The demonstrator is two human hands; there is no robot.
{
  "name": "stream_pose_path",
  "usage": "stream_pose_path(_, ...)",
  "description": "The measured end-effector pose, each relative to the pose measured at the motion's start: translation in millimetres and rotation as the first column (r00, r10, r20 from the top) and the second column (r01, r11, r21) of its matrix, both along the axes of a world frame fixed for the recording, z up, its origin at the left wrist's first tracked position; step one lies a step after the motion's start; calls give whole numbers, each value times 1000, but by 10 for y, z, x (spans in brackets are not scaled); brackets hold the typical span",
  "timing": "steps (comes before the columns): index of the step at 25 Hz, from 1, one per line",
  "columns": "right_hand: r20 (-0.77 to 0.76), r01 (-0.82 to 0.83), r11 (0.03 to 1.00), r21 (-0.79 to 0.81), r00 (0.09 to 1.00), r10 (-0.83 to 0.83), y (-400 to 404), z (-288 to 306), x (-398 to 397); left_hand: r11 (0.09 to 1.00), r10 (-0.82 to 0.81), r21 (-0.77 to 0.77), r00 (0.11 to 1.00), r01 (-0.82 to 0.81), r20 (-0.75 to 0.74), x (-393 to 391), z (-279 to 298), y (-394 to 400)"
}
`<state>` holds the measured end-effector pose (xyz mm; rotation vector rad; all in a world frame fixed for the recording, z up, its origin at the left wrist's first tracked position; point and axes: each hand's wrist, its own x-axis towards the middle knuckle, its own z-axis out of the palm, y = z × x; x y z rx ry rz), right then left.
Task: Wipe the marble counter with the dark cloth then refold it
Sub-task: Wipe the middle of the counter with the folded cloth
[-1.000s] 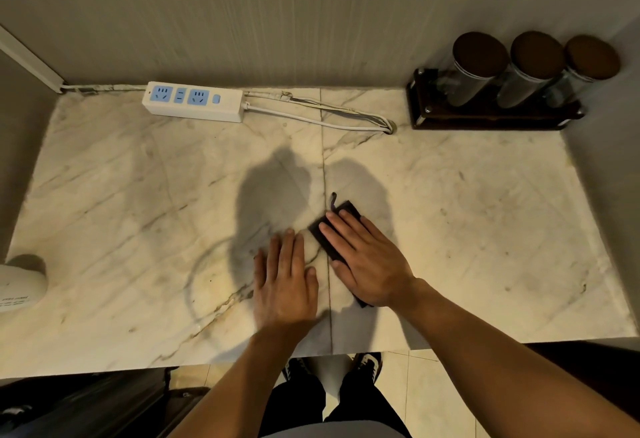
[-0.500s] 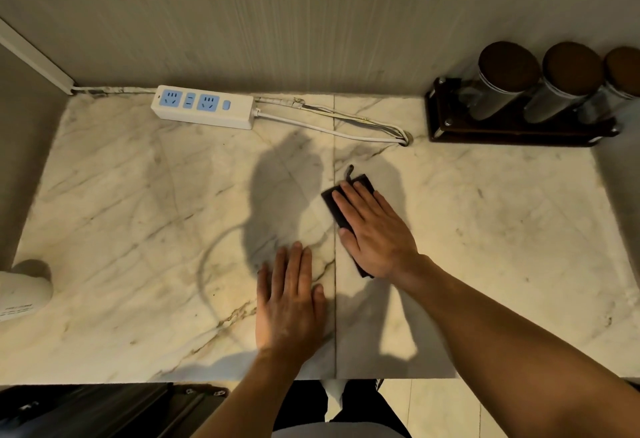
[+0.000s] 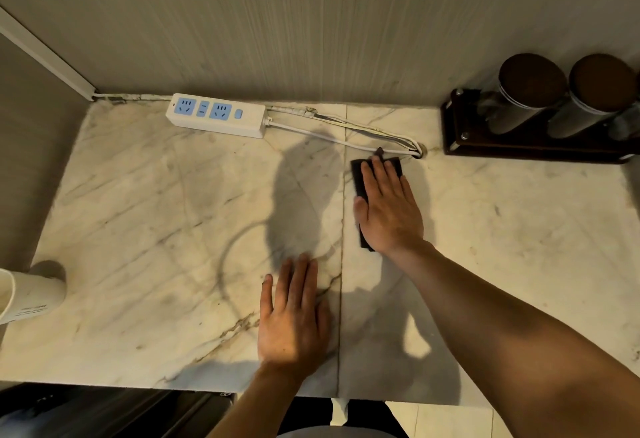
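The dark cloth lies folded flat on the marble counter, right of the counter's seam and close to the cables at the back. My right hand presses flat on top of it and covers most of it; only its left edge and far corners show. My left hand rests palm down on bare marble near the front edge, left of the seam, fingers together, holding nothing.
A white power strip sits at the back, with cables running to a hole by the cloth. A dark wooden rack of metal canisters stands back right. A white cup lies at the left edge.
My right hand has pushed the cloth away from me toward the back wall, up to the cables. My left hand has stayed flat near the front edge.
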<state>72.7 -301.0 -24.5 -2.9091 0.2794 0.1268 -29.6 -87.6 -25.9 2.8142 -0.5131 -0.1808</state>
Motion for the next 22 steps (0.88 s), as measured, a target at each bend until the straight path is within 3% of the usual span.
stream_pose_path(12,7,432,896,101,900,-435,61,4,-87,999,-18,35,1000,17,6,-7,-20,18)
stream_pose_path(22,0,509,856,90,860,-511,175,34,-482,995,-9,101,999,12,-35,-13,-17,6)
